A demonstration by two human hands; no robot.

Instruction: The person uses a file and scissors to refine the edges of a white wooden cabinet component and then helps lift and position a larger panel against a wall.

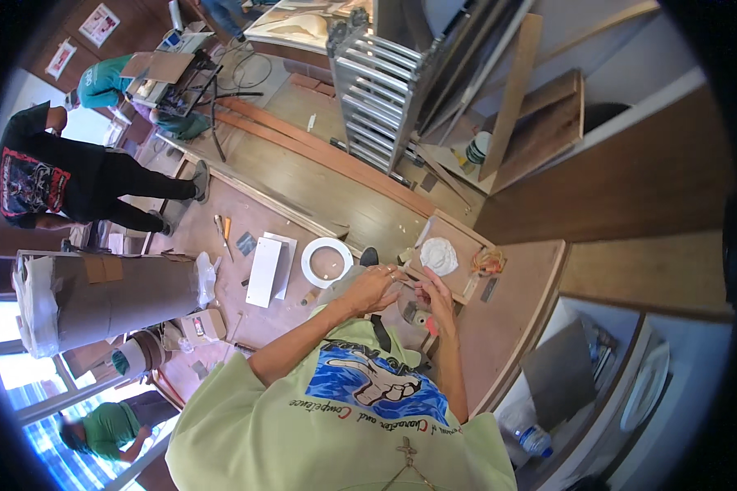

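My left hand [374, 290] is in front of my body, its fingers bent and pressed together. Close beside it, my right hand [437, 301] has its fingers drawn together, tips toward the left hand. Something small and thin seems to lie between the fingertips, too small to name. Just beyond the right hand, a round white lump [439, 255] sits on a shallow wooden tray [460, 229]. Left of my hands lie a white ring [306, 263] and a white folded panel [264, 270]. An orange tangle of cord [489, 261] is right of the lump.
A long wrapped roll [123, 296] stands at the left. Beyond are a metal ladder [375, 90], leaning boards [512, 98] and long brown planks [327, 155]. A person in black [82, 176] walks at far left. A water bottle [534, 439] lies in the cabinet at right.
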